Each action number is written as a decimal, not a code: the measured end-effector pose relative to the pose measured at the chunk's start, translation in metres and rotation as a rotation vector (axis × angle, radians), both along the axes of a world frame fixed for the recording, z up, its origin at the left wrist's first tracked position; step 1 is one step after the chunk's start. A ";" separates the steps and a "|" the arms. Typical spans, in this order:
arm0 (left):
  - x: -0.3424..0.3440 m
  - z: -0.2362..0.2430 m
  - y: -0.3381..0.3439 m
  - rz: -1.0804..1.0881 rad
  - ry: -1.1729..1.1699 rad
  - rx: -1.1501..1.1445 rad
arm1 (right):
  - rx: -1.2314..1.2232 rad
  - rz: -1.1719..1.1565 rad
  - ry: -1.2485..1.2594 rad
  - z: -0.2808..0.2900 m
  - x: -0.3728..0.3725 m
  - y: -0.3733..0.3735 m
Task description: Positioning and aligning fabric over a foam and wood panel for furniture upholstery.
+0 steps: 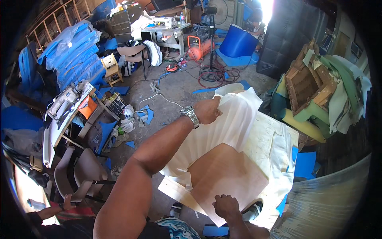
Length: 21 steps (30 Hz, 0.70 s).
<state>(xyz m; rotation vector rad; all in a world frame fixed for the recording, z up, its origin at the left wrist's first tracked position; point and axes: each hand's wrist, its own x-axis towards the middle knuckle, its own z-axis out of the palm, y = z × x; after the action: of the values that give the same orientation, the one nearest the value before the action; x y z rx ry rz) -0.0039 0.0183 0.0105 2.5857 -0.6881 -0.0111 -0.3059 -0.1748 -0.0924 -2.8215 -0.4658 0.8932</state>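
Note:
My left hand [207,111], a metal watch on its wrist, is stretched far forward and closed on the edge of a thin white fabric sheet [234,113]. The sheet hangs in long folds and spreads down to the left over part of a flat brown panel [227,171]. That panel lies at an angle on a pale work table [274,135]. Above the panel's near part is my right hand [227,206], its fingers curled inward. Whatever those fingers may hold is hidden beneath them.
White fabric lies bunched along the table's right side, by blue scraps [305,164]. Stripped furniture frames [310,83] stand to the right. A sewing machine table [71,107] and chairs [87,171] stand left. Hoses [219,75] cross the floor. Another person's hand [68,202] shows lower left.

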 end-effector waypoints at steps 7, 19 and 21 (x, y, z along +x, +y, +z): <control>0.000 0.001 0.000 0.014 0.016 0.014 | -0.004 -0.001 -0.006 -0.002 0.000 0.000; 0.000 -0.001 0.000 0.005 -0.027 0.018 | -0.015 0.008 -0.014 -0.003 -0.001 0.000; 0.000 -0.001 0.000 0.000 -0.031 0.020 | 0.001 0.009 -0.018 -0.005 -0.001 -0.001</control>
<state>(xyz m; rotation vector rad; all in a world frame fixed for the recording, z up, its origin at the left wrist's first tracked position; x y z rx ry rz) -0.0038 0.0185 0.0095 2.6099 -0.7026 0.0225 -0.3068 -0.1754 -0.0970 -2.8310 -0.4821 0.8693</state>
